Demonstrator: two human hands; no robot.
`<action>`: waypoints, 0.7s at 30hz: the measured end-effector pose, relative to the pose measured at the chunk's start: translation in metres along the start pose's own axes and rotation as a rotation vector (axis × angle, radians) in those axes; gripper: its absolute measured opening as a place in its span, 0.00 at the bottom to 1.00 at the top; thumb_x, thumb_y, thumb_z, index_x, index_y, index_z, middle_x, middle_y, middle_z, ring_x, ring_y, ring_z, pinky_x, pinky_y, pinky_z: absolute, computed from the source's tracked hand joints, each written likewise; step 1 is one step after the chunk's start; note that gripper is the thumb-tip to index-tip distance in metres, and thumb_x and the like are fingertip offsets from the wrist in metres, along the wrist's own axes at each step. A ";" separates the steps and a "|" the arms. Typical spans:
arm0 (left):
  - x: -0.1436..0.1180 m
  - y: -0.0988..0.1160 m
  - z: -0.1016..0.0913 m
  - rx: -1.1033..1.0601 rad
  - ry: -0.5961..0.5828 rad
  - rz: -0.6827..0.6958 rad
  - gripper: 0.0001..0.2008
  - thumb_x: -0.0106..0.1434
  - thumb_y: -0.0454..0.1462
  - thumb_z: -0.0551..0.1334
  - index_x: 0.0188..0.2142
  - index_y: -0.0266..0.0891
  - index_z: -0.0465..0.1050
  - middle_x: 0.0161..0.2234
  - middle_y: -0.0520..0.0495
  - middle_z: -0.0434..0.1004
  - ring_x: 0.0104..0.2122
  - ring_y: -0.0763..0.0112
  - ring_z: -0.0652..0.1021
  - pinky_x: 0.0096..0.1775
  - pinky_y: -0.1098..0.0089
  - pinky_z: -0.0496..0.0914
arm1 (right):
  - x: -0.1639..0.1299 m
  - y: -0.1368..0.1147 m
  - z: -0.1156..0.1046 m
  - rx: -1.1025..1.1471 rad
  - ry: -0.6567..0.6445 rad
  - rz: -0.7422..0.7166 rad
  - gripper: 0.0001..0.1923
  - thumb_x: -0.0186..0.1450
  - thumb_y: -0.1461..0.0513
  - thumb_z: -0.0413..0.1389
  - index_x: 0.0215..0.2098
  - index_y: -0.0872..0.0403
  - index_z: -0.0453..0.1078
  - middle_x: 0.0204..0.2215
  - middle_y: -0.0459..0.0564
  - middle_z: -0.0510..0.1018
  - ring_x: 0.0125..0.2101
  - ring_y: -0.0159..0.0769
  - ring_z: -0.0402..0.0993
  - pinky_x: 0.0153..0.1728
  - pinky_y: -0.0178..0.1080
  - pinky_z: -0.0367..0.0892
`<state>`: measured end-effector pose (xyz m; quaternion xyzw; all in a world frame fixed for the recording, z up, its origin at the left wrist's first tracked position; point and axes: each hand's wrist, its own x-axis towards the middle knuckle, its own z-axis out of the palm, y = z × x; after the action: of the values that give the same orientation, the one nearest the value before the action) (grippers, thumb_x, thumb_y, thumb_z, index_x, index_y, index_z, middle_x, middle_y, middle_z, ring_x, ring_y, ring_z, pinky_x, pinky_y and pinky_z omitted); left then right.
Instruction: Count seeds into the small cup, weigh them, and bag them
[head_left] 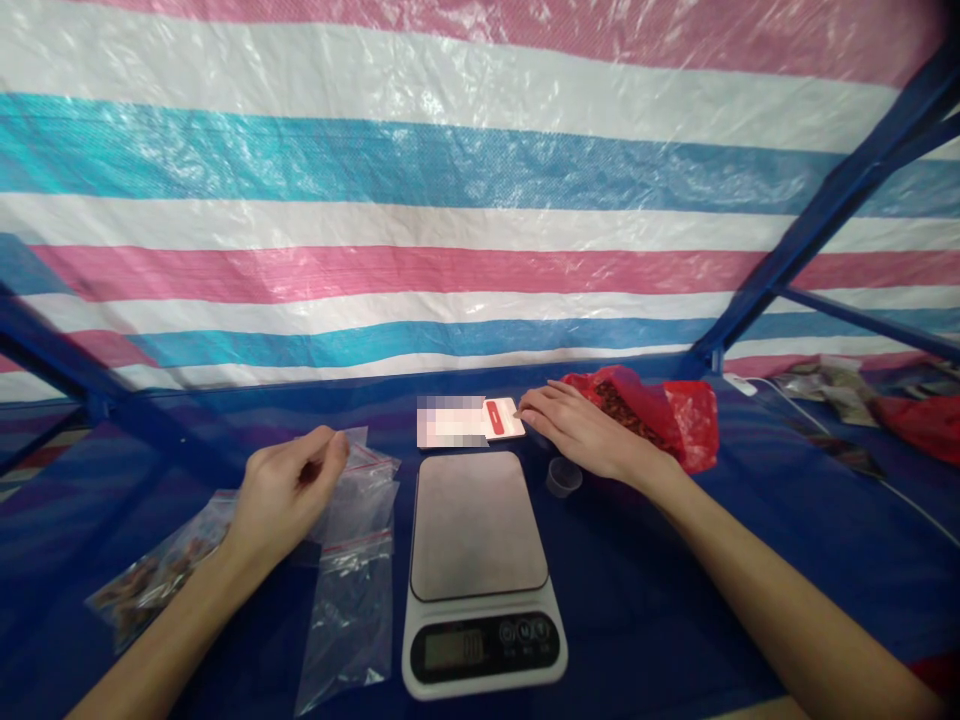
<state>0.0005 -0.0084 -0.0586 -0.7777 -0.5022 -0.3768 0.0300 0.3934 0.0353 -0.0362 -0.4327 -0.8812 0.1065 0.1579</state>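
Observation:
My left hand (289, 490) is curled with thumb and fingertips together, over the left edge of some clear zip bags (352, 590); whatever it may hold is hidden. Fingers stretched out, my right hand (574, 425) lies palm down, its fingertips by a pale card (503, 418) with a red patch. Partly behind that hand is an open red plastic bag (694, 420) of dried brown-red pieces. A small clear cup (564, 478) stands just below the hand. Between both hands sits a white kitchen scale (480, 530), its plate bare and its display (454, 648) lit with faint digits.
A filled clear bag (169, 565) of brown pieces lies under my left forearm. A blurred-out flat item (451, 422) is behind the scale. Blue frame bars (832, 215) rise on both sides, with a striped plastic sheet (420, 220) behind. A white cable (840, 440) runs at right.

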 end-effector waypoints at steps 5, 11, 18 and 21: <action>0.000 0.000 0.002 -0.002 -0.015 -0.005 0.20 0.75 0.41 0.57 0.26 0.38 0.73 0.17 0.59 0.61 0.17 0.79 0.64 0.25 0.72 0.58 | 0.003 0.000 0.004 0.031 -0.023 -0.015 0.20 0.82 0.54 0.39 0.44 0.51 0.69 0.42 0.52 0.78 0.47 0.45 0.75 0.63 0.55 0.61; 0.001 -0.001 0.004 -0.005 -0.018 0.000 0.21 0.75 0.42 0.57 0.26 0.38 0.72 0.18 0.58 0.61 0.18 0.78 0.64 0.26 0.72 0.58 | 0.003 -0.004 0.000 0.093 -0.021 -0.003 0.21 0.82 0.52 0.39 0.44 0.51 0.69 0.42 0.52 0.78 0.47 0.47 0.74 0.61 0.55 0.61; 0.001 -0.004 0.005 -0.007 -0.022 -0.011 0.21 0.75 0.43 0.56 0.25 0.39 0.70 0.17 0.59 0.60 0.18 0.78 0.64 0.26 0.72 0.58 | 0.001 -0.017 -0.006 0.188 0.009 0.044 0.21 0.82 0.49 0.39 0.50 0.50 0.69 0.48 0.54 0.77 0.52 0.48 0.70 0.59 0.53 0.63; 0.002 -0.005 0.005 -0.008 -0.026 -0.003 0.22 0.75 0.43 0.56 0.23 0.40 0.67 0.18 0.58 0.59 0.18 0.78 0.64 0.26 0.72 0.58 | 0.001 -0.019 -0.003 0.217 -0.020 0.038 0.21 0.82 0.49 0.39 0.50 0.50 0.69 0.48 0.53 0.77 0.51 0.48 0.71 0.60 0.53 0.63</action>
<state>0.0002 -0.0024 -0.0628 -0.7819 -0.5025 -0.3684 0.0198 0.3799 0.0249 -0.0265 -0.4285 -0.8578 0.2084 0.1928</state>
